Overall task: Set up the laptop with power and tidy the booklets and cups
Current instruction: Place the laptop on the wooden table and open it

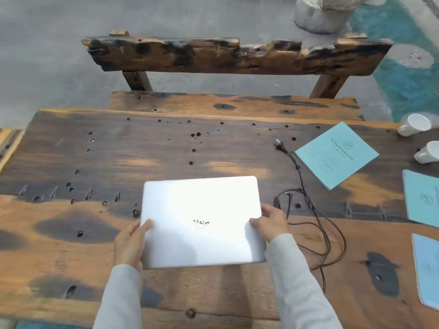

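Observation:
A closed silver laptop (202, 222) lies at the near middle of the wooden table (95, 157). My left hand (129, 243) grips its left edge and my right hand (269, 222) grips its right edge. A black power cable (316, 210) snakes to the right of the laptop, its plug (278, 143) lying further back. Three light blue booklets are spread on the right: one (336, 154) angled near the plug, one (421, 198) at the right edge, one (427, 269) nearest me. Two white cups lie on their sides at the far right, one (414, 125) behind the other (427, 153).
A rough wooden bench (235, 55) with a dark backrest stands beyond the table's far edge. A grey stone base (320, 15) sits on the floor behind it. The table top has several holes and dark patches.

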Demonstrator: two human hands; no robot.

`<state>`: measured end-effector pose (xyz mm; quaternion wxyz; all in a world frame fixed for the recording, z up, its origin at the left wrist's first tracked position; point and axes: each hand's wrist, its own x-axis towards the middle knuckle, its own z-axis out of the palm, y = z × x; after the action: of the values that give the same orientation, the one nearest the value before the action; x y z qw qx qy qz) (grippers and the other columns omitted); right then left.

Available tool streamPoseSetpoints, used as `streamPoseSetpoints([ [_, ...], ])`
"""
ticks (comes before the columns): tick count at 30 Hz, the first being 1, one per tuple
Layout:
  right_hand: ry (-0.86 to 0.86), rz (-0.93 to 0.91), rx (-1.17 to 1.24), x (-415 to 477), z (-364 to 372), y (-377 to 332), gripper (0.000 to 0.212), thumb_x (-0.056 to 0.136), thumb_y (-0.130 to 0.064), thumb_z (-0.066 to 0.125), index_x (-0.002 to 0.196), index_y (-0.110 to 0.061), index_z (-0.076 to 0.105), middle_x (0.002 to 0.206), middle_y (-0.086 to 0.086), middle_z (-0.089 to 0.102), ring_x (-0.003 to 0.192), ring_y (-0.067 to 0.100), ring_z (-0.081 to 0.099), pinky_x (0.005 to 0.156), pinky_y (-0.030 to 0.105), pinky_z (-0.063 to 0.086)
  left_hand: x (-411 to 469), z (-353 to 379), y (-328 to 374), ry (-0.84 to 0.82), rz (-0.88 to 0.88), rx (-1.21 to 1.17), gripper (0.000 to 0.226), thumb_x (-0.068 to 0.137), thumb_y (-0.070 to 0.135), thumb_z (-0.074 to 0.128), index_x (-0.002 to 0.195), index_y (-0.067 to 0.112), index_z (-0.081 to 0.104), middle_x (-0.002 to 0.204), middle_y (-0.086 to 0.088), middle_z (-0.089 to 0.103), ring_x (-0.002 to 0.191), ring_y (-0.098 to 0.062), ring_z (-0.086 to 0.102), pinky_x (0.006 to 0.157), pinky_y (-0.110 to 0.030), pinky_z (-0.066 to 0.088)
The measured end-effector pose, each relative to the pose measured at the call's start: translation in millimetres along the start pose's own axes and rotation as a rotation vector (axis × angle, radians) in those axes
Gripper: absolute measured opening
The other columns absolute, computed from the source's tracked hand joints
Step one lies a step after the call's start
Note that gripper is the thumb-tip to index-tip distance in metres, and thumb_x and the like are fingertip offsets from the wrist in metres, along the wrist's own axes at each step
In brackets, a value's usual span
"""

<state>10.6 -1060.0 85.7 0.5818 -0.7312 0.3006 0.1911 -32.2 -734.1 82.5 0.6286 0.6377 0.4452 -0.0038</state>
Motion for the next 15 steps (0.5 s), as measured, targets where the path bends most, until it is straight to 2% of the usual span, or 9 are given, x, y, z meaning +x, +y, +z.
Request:
streamPoseSetpoints([
  [2, -0.023, 0.034, -0.007, 13.8, -4.4, 7.1, 0.051, 0.08, 0.005, 0.065, 0.125, -0.019, 0.068, 0.112, 0.0, 0.073, 0.105, 0.024, 0.067, 0.099, 0.04, 0.051, -5.7, 8.8, -6.4, 0.022, -0.002, 0.028, 0.004, 0.088, 0.023, 0.075, 0.09, 0.022, 0.072, 0.099, 0.011, 0.068, 0.087, -0.005, 0.059, 0.077, -0.029, 0.044],
  [3, -0.028, 0.055, 0.0, 20.0, -6.7, 12.1, 0.052, 0.08, 0.005, 0.065, 0.125, -0.02, 0.068, 0.111, 0.0, 0.073, 0.105, 0.024, 0.067, 0.1, 0.041, 0.051, -6.2, 12.6, -11.2, 0.024, -0.009, 0.04, 0.003, 0.088, 0.024, 0.075, 0.089, 0.022, 0.072, 0.098, 0.015, 0.066, 0.086, -0.003, 0.057, 0.075, -0.029, 0.042],
  [6, -0.038, 0.104, 0.027, 35.1, -10.3, 27.4, 0.052, 0.079, 0.006, 0.065, 0.124, -0.019, 0.069, 0.104, -0.002, 0.073, 0.105, 0.024, 0.067, 0.102, 0.043, 0.051, -3.6, 25.1, -20.5, 0.036, -0.017, 0.107, 0.015, 0.088, 0.025, 0.074, 0.101, 0.017, 0.074, 0.098, 0.011, 0.069, 0.087, -0.007, 0.059, 0.07, -0.03, 0.042],
  [9, -0.068, 0.131, 0.033, 46.8, -10.0, 40.3, 0.047, 0.08, 0.008, 0.064, 0.118, -0.019, 0.071, 0.109, 0.003, 0.074, 0.103, 0.024, 0.069, 0.099, 0.041, 0.052, 9.9, 37.0, -25.1, 0.021, -0.006, 0.184, 0.013, 0.089, 0.025, 0.073, 0.101, 0.02, 0.072, 0.098, 0.01, 0.069, 0.084, -0.007, 0.059, 0.064, -0.026, 0.042],
  [12, -0.084, 0.156, 0.02, 58.0, -12.6, 50.3, 0.029, 0.079, 0.002, 0.069, 0.096, -0.021, 0.071, 0.106, 0.002, 0.076, 0.091, 0.014, 0.07, 0.085, 0.031, 0.054, 29.2, 49.3, -30.7, -0.035, -0.012, 0.289, 0.013, 0.089, 0.025, 0.072, 0.101, 0.02, 0.072, 0.101, 0.005, 0.071, 0.088, -0.013, 0.063, 0.073, -0.031, 0.047],
  [15, -0.074, 0.155, -0.054, 69.9, -15.7, 55.3, 0.026, 0.078, -0.008, 0.075, 0.102, -0.014, 0.071, 0.102, 0.001, 0.075, 0.094, 0.019, 0.07, 0.088, 0.034, 0.055, 50.7, 61.8, -34.5, -0.102, -0.052, 0.361, 0.013, 0.088, 0.022, 0.072, 0.101, 0.02, 0.072, 0.106, -0.005, 0.073, 0.099, -0.029, 0.066, 0.09, -0.044, 0.05],
])
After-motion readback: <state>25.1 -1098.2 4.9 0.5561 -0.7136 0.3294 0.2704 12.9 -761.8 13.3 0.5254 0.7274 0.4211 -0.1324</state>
